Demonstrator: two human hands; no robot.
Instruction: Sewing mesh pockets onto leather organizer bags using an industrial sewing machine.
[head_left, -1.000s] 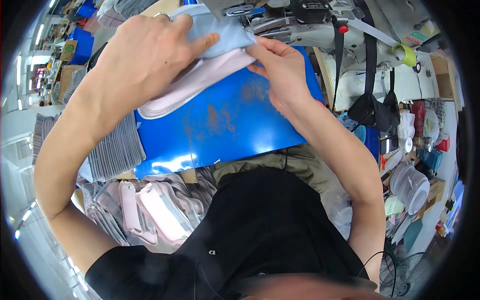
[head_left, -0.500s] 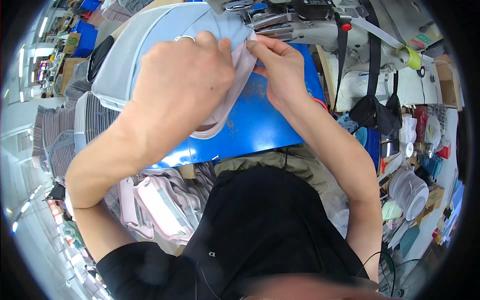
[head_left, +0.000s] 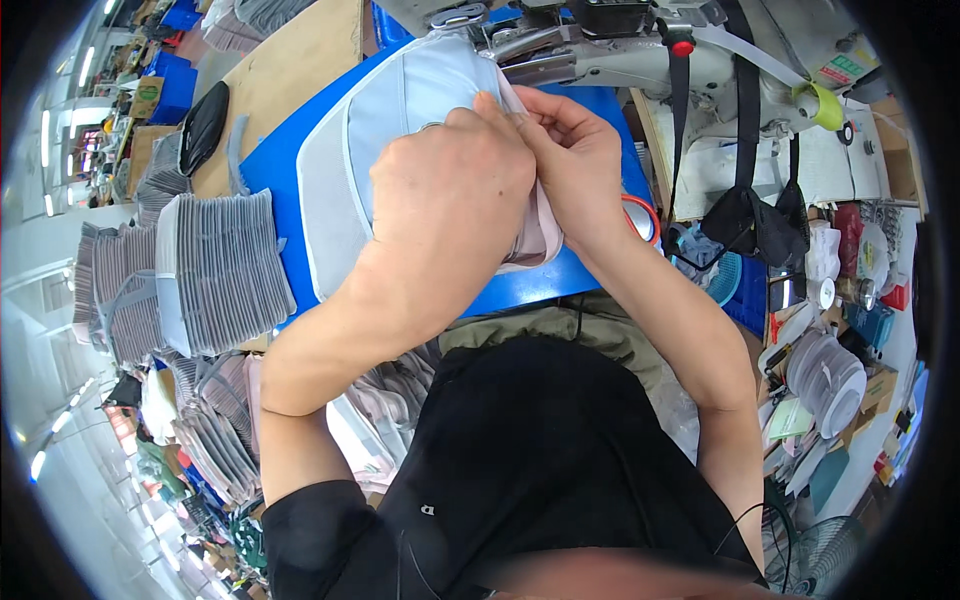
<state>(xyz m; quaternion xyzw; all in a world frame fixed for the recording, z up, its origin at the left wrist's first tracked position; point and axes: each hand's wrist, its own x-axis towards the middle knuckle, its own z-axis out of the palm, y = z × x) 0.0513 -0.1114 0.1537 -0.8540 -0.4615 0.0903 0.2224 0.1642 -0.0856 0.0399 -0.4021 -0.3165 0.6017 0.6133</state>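
A light blue and grey fabric piece (head_left: pixel 336 210) with a pale pink strip (head_left: pixel 546 230) along its right side lies on the blue board (head_left: pixel 270 150), below the sewing machine's metal parts (head_left: pixel 530 55). My left hand (head_left: pixel 450 190) lies over it, fingers curled onto the pink-edged side. My right hand (head_left: pixel 580 165) pinches that edge at the upper right, its fingertips against my left fingers. A red looped handle (head_left: pixel 652 215) shows just right of my right wrist, the rest partly hidden.
Stacks of grey layered pieces (head_left: pixel 225 270) stand at the left beside a tan board (head_left: pixel 290 70) and a black pouch (head_left: pixel 205 125). Pale pink pieces (head_left: pixel 370 430) lie below the board. Black straps and bags (head_left: pixel 740 225) hang at the right, near shelves with spools (head_left: pixel 820 380) and assorted items.
My left hand has moved rightward, close to my right hand. The fabric piece has turned and shifted, its blue and grey panel now spread left of the pink strip.
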